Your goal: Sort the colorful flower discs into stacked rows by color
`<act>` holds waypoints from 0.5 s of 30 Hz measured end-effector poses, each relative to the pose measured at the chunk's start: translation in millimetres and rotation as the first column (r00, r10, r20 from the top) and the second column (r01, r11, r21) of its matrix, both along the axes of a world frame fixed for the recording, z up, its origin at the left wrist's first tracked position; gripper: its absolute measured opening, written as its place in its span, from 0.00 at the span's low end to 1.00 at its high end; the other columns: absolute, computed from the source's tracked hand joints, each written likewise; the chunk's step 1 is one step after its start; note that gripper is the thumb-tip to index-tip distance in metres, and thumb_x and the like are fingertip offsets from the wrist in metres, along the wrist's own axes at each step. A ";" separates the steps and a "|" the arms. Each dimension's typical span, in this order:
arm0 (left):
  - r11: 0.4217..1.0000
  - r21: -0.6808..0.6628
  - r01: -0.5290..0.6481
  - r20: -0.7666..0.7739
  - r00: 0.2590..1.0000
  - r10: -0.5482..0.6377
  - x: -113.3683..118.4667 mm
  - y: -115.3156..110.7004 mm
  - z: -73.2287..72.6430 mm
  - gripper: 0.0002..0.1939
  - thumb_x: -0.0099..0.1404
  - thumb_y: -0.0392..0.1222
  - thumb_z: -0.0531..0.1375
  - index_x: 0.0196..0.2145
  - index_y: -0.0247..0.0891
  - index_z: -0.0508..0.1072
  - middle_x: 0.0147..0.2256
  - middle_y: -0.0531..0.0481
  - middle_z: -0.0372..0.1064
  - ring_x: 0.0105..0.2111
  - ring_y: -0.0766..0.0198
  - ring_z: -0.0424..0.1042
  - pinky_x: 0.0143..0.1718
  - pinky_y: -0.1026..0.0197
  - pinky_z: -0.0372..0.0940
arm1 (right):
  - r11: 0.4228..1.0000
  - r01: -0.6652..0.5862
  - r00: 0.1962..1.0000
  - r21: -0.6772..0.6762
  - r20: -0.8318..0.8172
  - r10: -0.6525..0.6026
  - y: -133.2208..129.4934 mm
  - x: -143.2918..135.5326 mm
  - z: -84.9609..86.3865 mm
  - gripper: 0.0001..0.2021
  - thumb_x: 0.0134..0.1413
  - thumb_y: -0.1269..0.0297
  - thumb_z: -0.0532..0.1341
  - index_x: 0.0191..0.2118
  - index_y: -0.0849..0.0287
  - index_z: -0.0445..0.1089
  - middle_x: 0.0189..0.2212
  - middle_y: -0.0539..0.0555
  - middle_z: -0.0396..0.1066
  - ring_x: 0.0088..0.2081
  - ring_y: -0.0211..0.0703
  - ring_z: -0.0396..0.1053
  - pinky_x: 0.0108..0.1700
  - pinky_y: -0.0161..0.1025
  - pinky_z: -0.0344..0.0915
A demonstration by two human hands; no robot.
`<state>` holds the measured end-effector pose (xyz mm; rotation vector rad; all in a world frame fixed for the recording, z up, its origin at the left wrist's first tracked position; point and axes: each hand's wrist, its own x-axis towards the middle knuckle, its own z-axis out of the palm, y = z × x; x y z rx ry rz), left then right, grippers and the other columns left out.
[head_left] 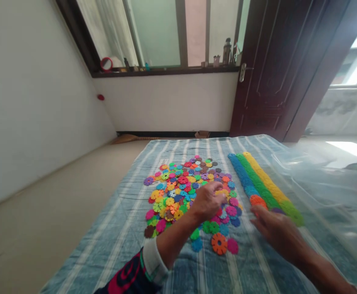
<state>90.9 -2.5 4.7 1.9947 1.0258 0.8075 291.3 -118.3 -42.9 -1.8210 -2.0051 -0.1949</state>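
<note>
One half-curled left hand is over the pile of loose discs, thumb close to the fingers; can't tell if it's pinching one. Right hand is kinda blurry, fingertips right at the orange disc on the near end of the blue row, and I can't tell if they're clamped on it. Green row and yellow row run alongside, all on a striped cloth. Container-wise, some clear plastic sits off to the right, contents too blurry to make out, plus a cup and a flask up on the sill, can't see inside either
</note>
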 end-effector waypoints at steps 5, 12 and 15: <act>0.927 0.234 -0.294 -0.356 0.861 0.363 -86.4 68.0 17.2 0.15 0.59 0.37 0.55 0.42 0.35 0.76 0.41 0.47 0.76 0.43 0.60 0.74 0.46 0.65 0.66 | 0.964 -0.258 0.964 0.072 -0.041 0.261 -6.1 -29.2 -6.9 0.11 0.64 0.64 0.50 0.36 0.55 0.68 0.23 0.50 0.73 0.23 0.39 0.72 0.26 0.33 0.57; 0.837 0.298 -0.459 -0.485 0.682 0.547 -160.4 139.4 22.1 0.17 0.56 0.29 0.54 0.41 0.30 0.77 0.42 0.38 0.76 0.46 0.50 0.73 0.48 0.58 0.64 | 0.923 -0.359 0.932 0.138 0.008 0.361 -3.2 -44.1 -15.3 0.13 0.64 0.65 0.50 0.31 0.55 0.68 0.20 0.48 0.70 0.20 0.36 0.69 0.24 0.32 0.58; 0.829 0.296 -0.474 -0.520 0.648 0.556 -169.3 159.4 15.4 0.19 0.53 0.28 0.56 0.43 0.30 0.76 0.45 0.36 0.75 0.49 0.49 0.71 0.49 0.57 0.63 | 0.923 -0.344 0.937 0.171 0.003 0.349 -1.8 -43.8 -18.5 0.14 0.65 0.63 0.49 0.32 0.55 0.68 0.21 0.49 0.72 0.21 0.37 0.70 0.24 0.32 0.61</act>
